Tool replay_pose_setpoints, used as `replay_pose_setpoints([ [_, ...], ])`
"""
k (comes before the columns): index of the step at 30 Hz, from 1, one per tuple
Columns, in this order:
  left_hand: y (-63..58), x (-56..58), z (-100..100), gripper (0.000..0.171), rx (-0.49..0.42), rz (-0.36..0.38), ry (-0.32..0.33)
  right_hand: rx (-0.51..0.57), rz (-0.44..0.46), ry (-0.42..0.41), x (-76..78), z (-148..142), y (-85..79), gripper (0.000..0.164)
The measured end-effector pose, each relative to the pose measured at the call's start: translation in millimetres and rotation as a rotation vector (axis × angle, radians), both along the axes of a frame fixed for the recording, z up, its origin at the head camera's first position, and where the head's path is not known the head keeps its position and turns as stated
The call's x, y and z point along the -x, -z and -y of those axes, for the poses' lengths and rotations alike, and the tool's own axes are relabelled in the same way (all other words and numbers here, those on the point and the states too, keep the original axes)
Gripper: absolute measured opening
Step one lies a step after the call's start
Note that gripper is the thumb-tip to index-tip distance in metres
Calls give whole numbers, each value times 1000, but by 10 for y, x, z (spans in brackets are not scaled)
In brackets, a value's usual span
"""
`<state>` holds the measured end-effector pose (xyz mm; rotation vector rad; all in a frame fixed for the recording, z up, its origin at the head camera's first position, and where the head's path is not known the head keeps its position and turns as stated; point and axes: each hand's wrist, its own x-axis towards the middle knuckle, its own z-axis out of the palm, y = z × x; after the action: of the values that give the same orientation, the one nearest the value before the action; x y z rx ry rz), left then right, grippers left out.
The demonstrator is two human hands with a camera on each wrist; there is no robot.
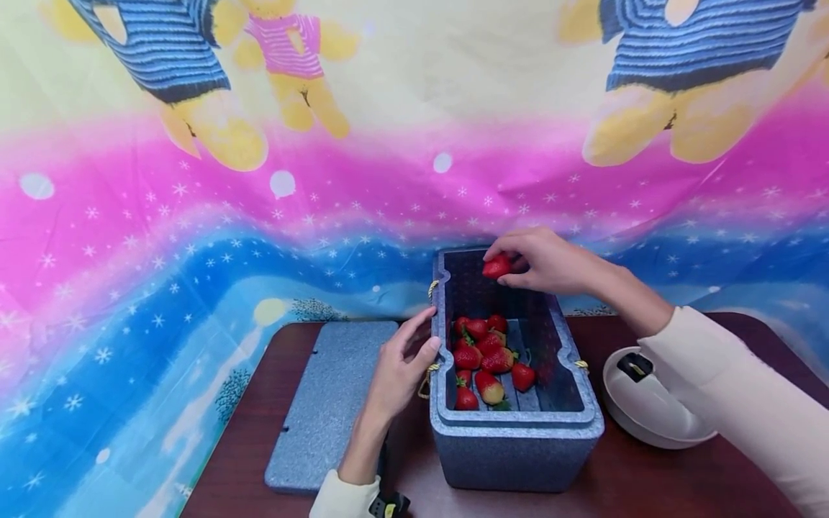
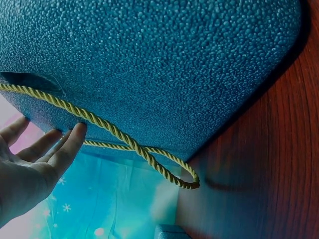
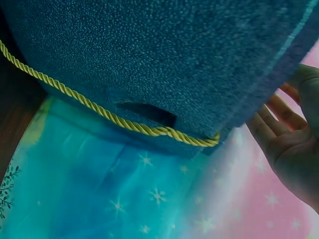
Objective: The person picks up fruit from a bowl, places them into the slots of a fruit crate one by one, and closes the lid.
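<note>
A grey foam box (image 1: 517,455) stands uncovered on the table, with several strawberries (image 1: 497,360) on its floor, mostly toward the left side. Above the far end of the box, my right hand (image 1: 550,262) pinches one strawberry (image 1: 496,267) between thumb and fingers. In the right wrist view that hand (image 3: 291,134) shows beside the box's upper edge, and the fruit is hidden. My left hand (image 1: 401,367) touches the box's left wall with extended fingertips. The left wrist view shows these fingers (image 2: 67,149) against the wall, near a yellow rope handle (image 2: 112,128).
The box's flat grey lid (image 1: 333,403) lies on the table to the left. A round white bowl (image 1: 654,414) stands at the right, partly under my right forearm. A patterned cloth (image 1: 388,180) hangs behind the dark wooden table (image 1: 414,475).
</note>
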<state>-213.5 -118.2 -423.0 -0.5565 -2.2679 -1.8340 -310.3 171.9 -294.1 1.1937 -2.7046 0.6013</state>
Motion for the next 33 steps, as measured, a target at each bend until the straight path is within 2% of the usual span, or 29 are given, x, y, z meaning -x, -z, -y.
replay_pose_setpoints([
  [16,-13,13,-16,51,-6,-6,4,-94,122,-10,327,251,207,32],
  [26,-3,12,-7,51,-10,-5,2,-185,127,-31,404,351,261,30],
  [33,5,8,-5,52,-7,-8,-2,-274,115,18,400,411,314,32],
])
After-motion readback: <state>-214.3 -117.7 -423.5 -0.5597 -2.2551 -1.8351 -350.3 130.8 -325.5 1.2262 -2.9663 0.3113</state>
